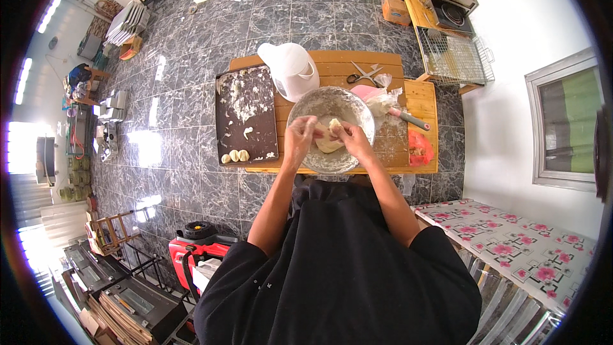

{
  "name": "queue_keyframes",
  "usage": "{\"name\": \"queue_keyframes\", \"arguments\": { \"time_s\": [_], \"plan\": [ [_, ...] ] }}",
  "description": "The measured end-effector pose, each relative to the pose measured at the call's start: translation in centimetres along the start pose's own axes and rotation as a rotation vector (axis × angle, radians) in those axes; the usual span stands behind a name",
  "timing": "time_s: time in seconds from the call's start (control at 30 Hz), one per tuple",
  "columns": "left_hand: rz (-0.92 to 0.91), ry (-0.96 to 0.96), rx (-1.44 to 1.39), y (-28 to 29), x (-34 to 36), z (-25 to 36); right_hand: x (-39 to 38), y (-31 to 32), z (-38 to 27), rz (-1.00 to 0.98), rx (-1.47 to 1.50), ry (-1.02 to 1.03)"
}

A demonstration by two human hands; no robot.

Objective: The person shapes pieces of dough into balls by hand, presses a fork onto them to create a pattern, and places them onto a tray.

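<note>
Both hands are over a round metal bowl [299,103] dusted with flour. My right hand [354,139] pinches a small pale piece of dough [334,124] between thumb and fingers. Facing it, my left hand [301,134] is blurred by motion; its fingers bend toward the dough, and whether they grip any cannot be made out. Below the hands, a larger lump of dough [329,145] lies in the bowl. To the left, a dark tray [260,134] carries scattered flour and crumbs, with small ridged dough pieces [235,156] at its near left corner.
A white plastic jug [292,71] stands behind the bowl on the wooden table [338,64]. Scissors [364,74], a floury plastic bag [383,103], a grey-handled tool [412,119] and a red bag [419,148] lie right. A flower-patterned table [504,236] stands near right.
</note>
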State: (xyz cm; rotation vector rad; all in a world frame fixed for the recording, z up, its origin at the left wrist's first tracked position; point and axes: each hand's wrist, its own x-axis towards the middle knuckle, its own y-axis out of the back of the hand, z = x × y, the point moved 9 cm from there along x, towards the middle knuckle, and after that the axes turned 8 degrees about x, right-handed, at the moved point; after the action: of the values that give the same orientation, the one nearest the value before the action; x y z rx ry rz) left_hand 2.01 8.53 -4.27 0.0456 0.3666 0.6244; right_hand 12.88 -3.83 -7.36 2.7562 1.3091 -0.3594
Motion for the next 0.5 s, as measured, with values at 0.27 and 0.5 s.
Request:
{"name": "queue_keyframes", "arguments": {
  "time_s": [0.27,0.5],
  "plan": [
    [-0.153,-0.258,0.300,-1.8,0.2,1.7,-1.5,-1.3,-3.3,-0.170,-0.375,0.047],
    [0.120,-0.242,0.406,-1.0,0.5,1.3,-1.3,-0.5,-1.7,-0.138,-0.365,0.061]
  ]
}}
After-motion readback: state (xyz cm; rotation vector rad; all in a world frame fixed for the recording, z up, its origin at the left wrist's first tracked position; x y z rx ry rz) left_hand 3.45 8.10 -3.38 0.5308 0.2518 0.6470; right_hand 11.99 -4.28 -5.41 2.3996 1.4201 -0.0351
